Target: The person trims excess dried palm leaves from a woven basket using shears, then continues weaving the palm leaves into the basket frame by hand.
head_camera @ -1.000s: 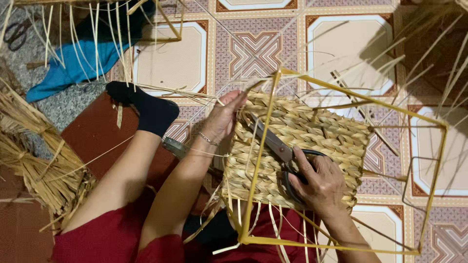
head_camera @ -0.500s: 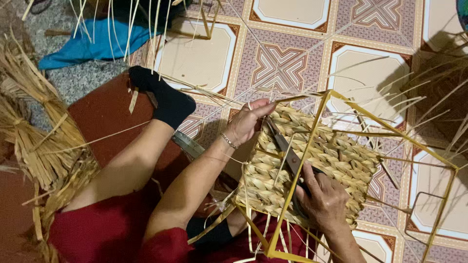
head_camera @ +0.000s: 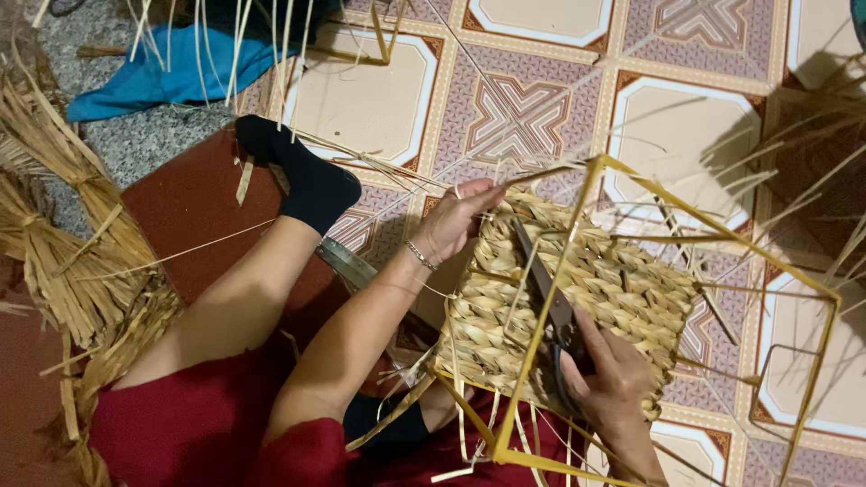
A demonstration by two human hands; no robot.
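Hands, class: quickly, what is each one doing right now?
Left hand: closed on the top edge of the woven basket panel.
Right hand: closed, holding scissors.

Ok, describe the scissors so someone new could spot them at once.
Find the yellow wire frame on the patterned tile floor. Inside it sits a woven straw panel. The scissors lie across that panel, gripped by the right hand: the only dark metal blades among pale straw.
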